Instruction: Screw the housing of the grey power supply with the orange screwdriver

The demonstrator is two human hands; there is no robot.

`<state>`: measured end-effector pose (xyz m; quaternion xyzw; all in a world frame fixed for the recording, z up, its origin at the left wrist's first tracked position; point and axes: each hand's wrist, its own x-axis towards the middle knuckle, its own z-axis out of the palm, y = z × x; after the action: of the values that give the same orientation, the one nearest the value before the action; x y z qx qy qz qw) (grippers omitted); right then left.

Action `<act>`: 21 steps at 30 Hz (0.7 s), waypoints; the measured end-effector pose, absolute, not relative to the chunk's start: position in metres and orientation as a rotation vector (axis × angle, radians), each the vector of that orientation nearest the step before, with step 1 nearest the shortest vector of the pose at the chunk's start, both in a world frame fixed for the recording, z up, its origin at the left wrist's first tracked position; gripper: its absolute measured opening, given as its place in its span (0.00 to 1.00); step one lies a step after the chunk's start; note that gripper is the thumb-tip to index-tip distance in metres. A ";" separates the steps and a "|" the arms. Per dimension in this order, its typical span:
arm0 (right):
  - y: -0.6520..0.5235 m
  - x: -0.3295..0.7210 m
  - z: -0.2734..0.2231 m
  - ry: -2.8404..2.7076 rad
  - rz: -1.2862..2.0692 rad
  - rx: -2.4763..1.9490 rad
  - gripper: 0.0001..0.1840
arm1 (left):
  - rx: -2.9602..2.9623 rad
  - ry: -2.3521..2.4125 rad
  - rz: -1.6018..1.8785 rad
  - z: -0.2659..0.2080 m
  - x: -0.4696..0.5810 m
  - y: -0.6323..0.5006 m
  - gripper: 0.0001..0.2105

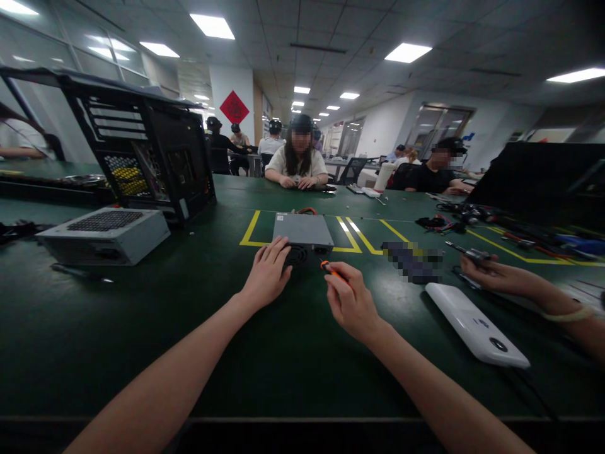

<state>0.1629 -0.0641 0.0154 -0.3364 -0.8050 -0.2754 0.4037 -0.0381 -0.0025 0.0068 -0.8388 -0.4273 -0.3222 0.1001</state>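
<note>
One left hand (265, 271) is resting loosely spread on the near left corner of the box (303, 228), gripping nothing, seemingly steadying it. The right hand (353, 299) is curling closed around a screwdriver (336, 272), apparently angling its shaft toward the near face. The box is lying flat on the tabletop (283, 366), overlapping yellow tape (250, 228).

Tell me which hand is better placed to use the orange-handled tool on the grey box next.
Probably the right hand: it holds the orange-handled tool, tip near the grey box. The left hand touches the box's near left corner, so seems better placed to steady it.
</note>
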 end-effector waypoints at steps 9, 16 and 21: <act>-0.065 0.165 0.012 -2.024 -0.710 -0.876 0.23 | -2.473 -1.266 -0.935 0.006 -0.037 -0.002 0.19; -0.066 0.163 0.016 -2.047 -0.748 -0.871 0.18 | -2.467 -1.269 -0.942 0.005 -0.037 -0.001 0.18; -0.066 0.162 0.014 -2.054 -0.698 -0.833 0.22 | -2.467 -1.263 -0.952 0.004 -0.036 -0.001 0.18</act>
<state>0.1617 -0.0661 0.0138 -0.3289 -0.8111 -0.2757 0.3974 -0.0364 -0.0011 0.0043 -0.8373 -0.4285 -0.3229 0.1053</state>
